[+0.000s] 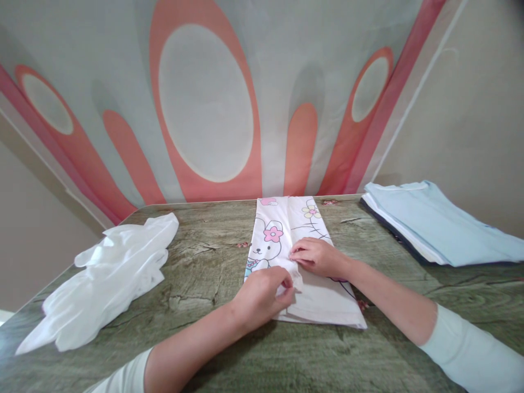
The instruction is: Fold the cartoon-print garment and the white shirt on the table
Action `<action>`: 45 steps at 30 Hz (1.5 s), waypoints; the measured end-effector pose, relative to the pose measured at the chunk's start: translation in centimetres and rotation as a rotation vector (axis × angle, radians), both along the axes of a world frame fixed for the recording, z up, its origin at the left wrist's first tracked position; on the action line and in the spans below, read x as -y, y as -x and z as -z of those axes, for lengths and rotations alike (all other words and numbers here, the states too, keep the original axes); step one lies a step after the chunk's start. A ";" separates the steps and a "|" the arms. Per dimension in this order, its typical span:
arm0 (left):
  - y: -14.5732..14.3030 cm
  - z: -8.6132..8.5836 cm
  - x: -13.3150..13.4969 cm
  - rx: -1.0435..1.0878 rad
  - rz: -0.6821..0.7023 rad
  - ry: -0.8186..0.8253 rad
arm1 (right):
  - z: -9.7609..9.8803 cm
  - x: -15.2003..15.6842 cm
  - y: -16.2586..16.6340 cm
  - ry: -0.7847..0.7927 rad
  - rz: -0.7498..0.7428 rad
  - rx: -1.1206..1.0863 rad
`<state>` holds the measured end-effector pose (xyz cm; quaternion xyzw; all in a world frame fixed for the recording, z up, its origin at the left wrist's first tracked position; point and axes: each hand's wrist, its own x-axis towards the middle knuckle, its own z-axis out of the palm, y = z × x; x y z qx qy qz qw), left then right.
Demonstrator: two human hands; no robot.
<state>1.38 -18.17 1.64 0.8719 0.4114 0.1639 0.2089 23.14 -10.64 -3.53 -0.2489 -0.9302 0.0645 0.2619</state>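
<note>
A white cloth printed with a cartoon rabbit and pink flowers lies folded into a long strip in the middle of the table. My left hand pinches a fold of this cloth near its middle, fingers closed on the fabric. My right hand rests just beyond it, fingertips pressed together on the same fold. Both hands touch the cloth and nearly meet each other.
A crumpled white garment lies at the left of the wood-grain table. A stack of folded light-blue and white clothes sits at the right. A wall with orange and grey ovals stands behind the far table edge.
</note>
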 end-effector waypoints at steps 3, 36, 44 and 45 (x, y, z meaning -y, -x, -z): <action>0.5 -0.8 -0.1 0.068 0.026 0.061 | 0.1 0.1 0.0 -0.002 0.005 -0.016; 0.3 1.2 -0.7 0.219 0.019 -0.049 | -0.4 0.5 0.2 -0.048 -0.005 0.017; 0.8 0.5 -0.3 0.106 0.021 -0.232 | -0.5 0.6 0.3 -0.061 0.027 0.029; 0.8 0.5 -0.2 0.114 0.035 -0.250 | -0.5 0.6 0.3 -0.057 0.028 0.031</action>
